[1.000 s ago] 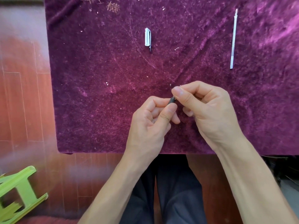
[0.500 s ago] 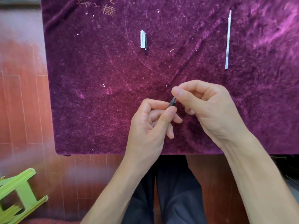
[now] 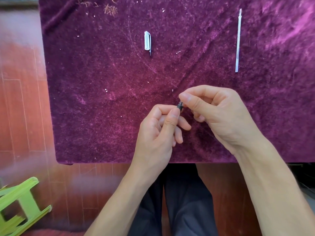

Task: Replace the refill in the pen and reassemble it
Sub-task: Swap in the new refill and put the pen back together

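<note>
Hands meet over the near middle of the purple velvet cloth [image 3: 102,99]. Left hand [image 3: 158,133] pinches the dark pen barrel [image 3: 179,105] between thumb and forefinger; most of the barrel is hidden in the fist. Right hand [image 3: 218,113] has thumb and forefinger closed on the barrel's upper end, on what may be the tip piece — too small to be sure. Compared with half a second ago, slightly more of the dark barrel shows between the two thumbs; both hands otherwise keep the same place.

Pen cap [image 3: 147,41], white with a dark clip, lies alone toward the far middle of the cloth, well apart from the hands. Refill [image 3: 238,41], thin and pale, lies lengthwise near the far right, also well apart. Open cloth on the left half and along the near edge. Green plastic stool [image 3: 18,206] stands on the wooden floor [image 3: 22,116] past the near left corner.
</note>
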{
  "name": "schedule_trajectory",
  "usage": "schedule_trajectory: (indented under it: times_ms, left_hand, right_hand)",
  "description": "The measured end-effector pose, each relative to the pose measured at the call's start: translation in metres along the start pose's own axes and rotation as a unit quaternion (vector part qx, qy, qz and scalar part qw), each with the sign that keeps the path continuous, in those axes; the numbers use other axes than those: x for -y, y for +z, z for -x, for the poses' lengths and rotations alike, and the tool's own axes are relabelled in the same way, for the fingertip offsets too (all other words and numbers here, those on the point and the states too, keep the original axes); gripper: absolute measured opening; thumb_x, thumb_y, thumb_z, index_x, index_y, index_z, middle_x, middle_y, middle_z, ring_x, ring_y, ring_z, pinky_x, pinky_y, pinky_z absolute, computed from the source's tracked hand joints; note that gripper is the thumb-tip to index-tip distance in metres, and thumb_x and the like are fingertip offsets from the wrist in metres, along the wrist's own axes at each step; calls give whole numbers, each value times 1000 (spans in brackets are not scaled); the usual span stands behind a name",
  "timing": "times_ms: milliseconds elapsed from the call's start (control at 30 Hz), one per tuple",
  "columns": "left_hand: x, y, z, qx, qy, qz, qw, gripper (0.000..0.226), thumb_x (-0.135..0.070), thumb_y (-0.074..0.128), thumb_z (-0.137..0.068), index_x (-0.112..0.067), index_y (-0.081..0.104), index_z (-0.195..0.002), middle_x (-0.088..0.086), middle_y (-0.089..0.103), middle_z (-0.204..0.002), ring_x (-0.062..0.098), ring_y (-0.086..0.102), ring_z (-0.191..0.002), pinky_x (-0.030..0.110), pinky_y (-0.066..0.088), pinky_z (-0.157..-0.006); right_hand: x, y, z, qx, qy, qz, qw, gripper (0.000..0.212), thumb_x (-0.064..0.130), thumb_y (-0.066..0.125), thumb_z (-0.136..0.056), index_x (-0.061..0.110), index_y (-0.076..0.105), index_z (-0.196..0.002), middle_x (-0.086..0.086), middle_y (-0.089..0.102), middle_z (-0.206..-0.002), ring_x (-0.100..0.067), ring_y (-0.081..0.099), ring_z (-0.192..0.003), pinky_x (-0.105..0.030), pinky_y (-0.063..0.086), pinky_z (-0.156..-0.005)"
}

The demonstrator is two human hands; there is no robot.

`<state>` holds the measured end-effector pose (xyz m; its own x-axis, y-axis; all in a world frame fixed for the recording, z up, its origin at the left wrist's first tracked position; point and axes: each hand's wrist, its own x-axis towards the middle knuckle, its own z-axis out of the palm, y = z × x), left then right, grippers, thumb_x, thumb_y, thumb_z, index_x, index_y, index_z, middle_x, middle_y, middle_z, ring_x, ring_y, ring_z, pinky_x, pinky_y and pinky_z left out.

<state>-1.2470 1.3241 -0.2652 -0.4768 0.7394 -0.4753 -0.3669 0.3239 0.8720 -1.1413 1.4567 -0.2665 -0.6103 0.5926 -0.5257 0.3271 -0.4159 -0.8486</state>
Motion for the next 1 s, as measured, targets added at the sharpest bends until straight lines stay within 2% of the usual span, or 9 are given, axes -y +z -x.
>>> schedule_trajectory:
  times_ms: [200, 333, 567, 733, 833, 933, 1000]
  left_hand:
    - [0, 3, -1, -5, 1, -7, 1000, 19, -30, 49, -106, -19, 64, -101, 0, 73, -76, 8, 53, -50, 18, 42, -48]
    - [0, 4, -2, -3, 1, -5, 1000, 18, -30, 49, -107, -21, 64, -100, -1, 73, -76, 7, 53, -50, 17, 42, -50]
    - [1, 7, -4, 0, 1, 6, 1000, 18, -28, 48, -107, -19, 63, -100, -1, 73, -76, 6, 52, -50, 16, 41, -49]
    - [0, 8, -4, 3, -1, 17, 1000, 17, -27, 49, -106, -22, 64, -99, 0, 72, -75, 8, 52, -50, 17, 41, -48]
    - [-2, 7, -4, 0, 8, 9, 1000, 14, -26, 51, -106, -24, 65, -102, 2, 73, -77, 11, 56, -52, 22, 43, -48]
    - [-3, 6, -6, -6, 17, 0, 1000, 12, -28, 53, -105, -26, 65, -105, 5, 74, -80, 14, 63, -57, 24, 48, -55]
    - [-4, 5, -7, -11, 18, 5, 1000, 12, -27, 54, -104, -27, 66, -106, 6, 75, -82, 16, 67, -62, 26, 50, -60]
  right_hand:
    - [1, -4, 0, 28, 7, -10, 1000, 14, 32, 75, -98, 25, 85, -106, 12, 74, -79, -2, 54, -67, -16, 49, -62]
    - [1, -5, -2, 21, 17, -5, 1000, 15, 34, 80, -94, 21, 83, -98, 12, 73, -78, 3, 58, -65, -13, 48, -59]
    - [4, -8, -3, 49, 29, -49, 997, 21, 33, 76, -90, 19, 85, -104, 9, 58, -69, -1, 49, -63, -14, 47, -61]
    - [7, -12, -5, 45, 32, -58, 997, 20, 31, 77, -89, 19, 85, -103, 7, 57, -70, -2, 48, -63, -14, 45, -61]
    - [8, -13, -8, 44, 33, -65, 996, 21, 32, 77, -89, 19, 86, -104, 3, 58, -76, -4, 47, -67, -16, 43, -60]
    - [9, -14, -11, 49, 27, -80, 995, 22, 33, 78, -89, 19, 86, -104, 5, 62, -78, -4, 47, -67, -15, 43, -58]
    - [9, -15, -14, 52, 21, -87, 995, 23, 33, 78, -89, 18, 86, -105, 1, 63, -82, -5, 47, -68, -15, 44, -58]
